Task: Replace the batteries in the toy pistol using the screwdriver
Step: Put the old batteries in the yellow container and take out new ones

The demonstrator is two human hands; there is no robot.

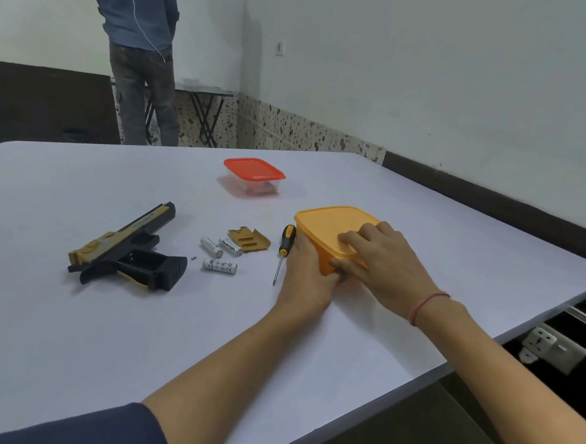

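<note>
The black and tan toy pistol (129, 246) lies on its side at the left of the white table (106, 330), its battery bay open. Three silver batteries (220, 255) and a tiny screw (193, 258) lie to its right, beside the tan battery cover (249, 240). The yellow-handled screwdriver (285, 248) lies just left of a yellow lidded box (329, 224). My left hand (307, 274) grips the box's near left side. My right hand (378, 258) rests on the lid, fingers on top and thumb curled at the lid's front edge.
A clear box with a red lid (253, 176) stands further back, something small inside. A person (140, 51) stands beyond the table's far left by a folding table. The table's right edge runs close to my right forearm, with a power strip (551, 347) below.
</note>
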